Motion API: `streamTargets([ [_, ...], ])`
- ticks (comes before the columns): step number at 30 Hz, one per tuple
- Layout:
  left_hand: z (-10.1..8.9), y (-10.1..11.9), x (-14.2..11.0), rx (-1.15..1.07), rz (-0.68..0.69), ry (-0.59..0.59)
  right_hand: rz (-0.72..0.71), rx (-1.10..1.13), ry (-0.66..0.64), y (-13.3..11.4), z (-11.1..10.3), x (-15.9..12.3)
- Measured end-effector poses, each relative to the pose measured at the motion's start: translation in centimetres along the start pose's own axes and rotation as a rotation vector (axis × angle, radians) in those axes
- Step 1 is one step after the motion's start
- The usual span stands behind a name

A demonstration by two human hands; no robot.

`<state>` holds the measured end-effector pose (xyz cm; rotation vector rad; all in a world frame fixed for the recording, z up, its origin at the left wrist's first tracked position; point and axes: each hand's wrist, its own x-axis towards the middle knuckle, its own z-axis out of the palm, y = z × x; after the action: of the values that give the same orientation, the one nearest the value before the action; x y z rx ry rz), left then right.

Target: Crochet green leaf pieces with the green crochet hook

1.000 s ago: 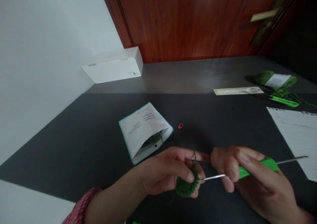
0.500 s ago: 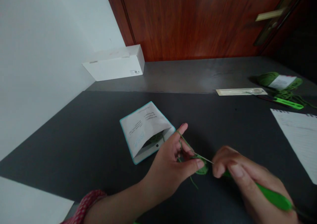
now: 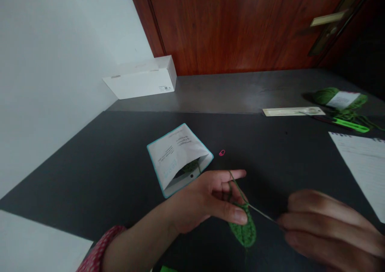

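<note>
Head view: the left hand [image 3: 207, 204] pinches a green crocheted piece [image 3: 246, 231], yarn [image 3: 237, 187] over its forefinger; near right, the blurred right hand [image 3: 327, 224] pinches a metal hook [image 3: 263, 213].

Dim, cool light leaves the smooth white wall [image 3: 60, 63] palest and the upper right corner nearly black. A faint sheen lies across the flat grey tabletop [image 3: 222, 93] at the rear. Blur smears the bare right hand [image 3: 333, 226].

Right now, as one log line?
left hand: grip on green crochet piece, yarn over index finger; right hand: grip on crochet hook, blurred; hook: meets piece's upper edge; pink clip: on table beside pouch
</note>
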<state>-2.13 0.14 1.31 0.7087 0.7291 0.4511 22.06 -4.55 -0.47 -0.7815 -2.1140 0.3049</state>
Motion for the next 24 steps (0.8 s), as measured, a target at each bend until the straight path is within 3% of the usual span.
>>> streamTargets([
  [3,-0.1,0.0,0.0,-0.004,-0.020,-0.047,0.048,0.449,-0.017,0.5,0.4,0.3],
  [7,-0.3,0.0,0.3,-0.047,-0.062,-0.145,0.445,0.884,0.172,0.3,1.9,1.5],
  [9,-0.2,-0.1,0.4,-0.027,-0.033,-0.119,0.552,0.993,0.225,0.1,2.6,1.9],
  [14,0.7,-0.3,0.6,0.184,0.151,0.198,0.605,0.964,0.265,-0.1,3.8,2.3],
  [16,1.0,-0.6,0.6,0.272,0.207,0.274,0.618,0.919,0.251,0.1,4.2,2.3],
  [24,1.5,-1.0,0.6,0.381,0.290,0.304,0.703,0.965,0.214,1.0,3.9,2.7],
])
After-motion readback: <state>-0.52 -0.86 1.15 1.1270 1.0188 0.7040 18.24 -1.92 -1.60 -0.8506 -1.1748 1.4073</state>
